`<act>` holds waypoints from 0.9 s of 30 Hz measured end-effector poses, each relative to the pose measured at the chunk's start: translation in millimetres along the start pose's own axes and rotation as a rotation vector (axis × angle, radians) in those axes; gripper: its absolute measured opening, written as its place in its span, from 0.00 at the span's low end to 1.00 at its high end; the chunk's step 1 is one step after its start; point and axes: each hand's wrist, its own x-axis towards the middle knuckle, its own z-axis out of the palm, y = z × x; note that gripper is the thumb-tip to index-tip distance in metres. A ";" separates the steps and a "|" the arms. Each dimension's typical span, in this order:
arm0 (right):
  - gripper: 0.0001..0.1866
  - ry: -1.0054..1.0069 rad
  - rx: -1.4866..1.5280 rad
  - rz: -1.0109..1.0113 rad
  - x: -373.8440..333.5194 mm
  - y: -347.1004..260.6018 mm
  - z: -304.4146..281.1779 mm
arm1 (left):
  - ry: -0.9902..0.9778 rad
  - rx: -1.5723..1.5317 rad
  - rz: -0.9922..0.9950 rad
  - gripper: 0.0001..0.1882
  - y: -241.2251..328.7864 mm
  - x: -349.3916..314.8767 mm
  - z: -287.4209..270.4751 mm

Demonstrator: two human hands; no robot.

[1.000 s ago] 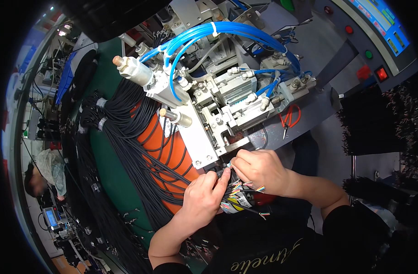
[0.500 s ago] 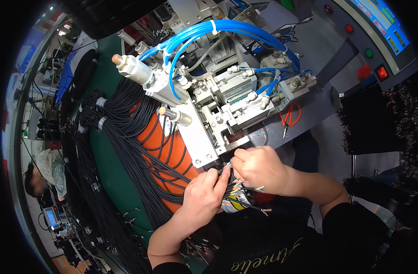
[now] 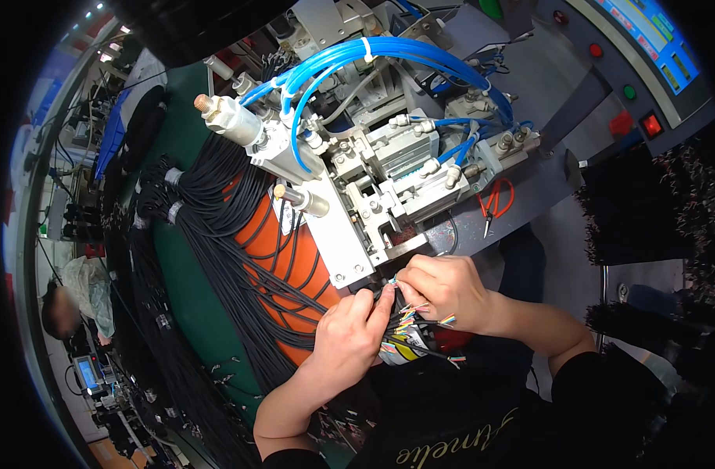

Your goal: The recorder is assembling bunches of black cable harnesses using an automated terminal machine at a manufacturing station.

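My left hand [image 3: 349,336] is closed, thumb and forefinger pinched on the end of a black cable. Small coloured wires [image 3: 393,283] stick out of that end, just in front of the machine's white metal plate [image 3: 343,254]. Close on the right, my right hand [image 3: 445,291] pinches at the same wires with its fingertips; its fingers partly hide them. Beneath both hands lies a bunch of black cables [image 3: 420,349] with stripped, multicoloured ends, beside something yellow and white. The machine [image 3: 404,168], with metal cylinders and blue air hoses [image 3: 388,48], stands directly beyond my hands.
Long bundles of black cable [image 3: 224,242] lie at left over an orange surface [image 3: 283,254] and a green mat [image 3: 177,273]. Red-handled scissors [image 3: 494,205] rest right of the machine. A control panel [image 3: 646,78] stands at far right, and another person [image 3: 64,313] is at far left.
My right hand has shifted slightly, its fingers lower and a little more apart from the left fingertips. My left hand stays almost still.
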 end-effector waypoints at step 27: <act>0.03 -0.170 0.128 0.095 12.5 9.2 -5.4 | -0.014 0.053 -0.030 0.28 0.5 3.0 -1.1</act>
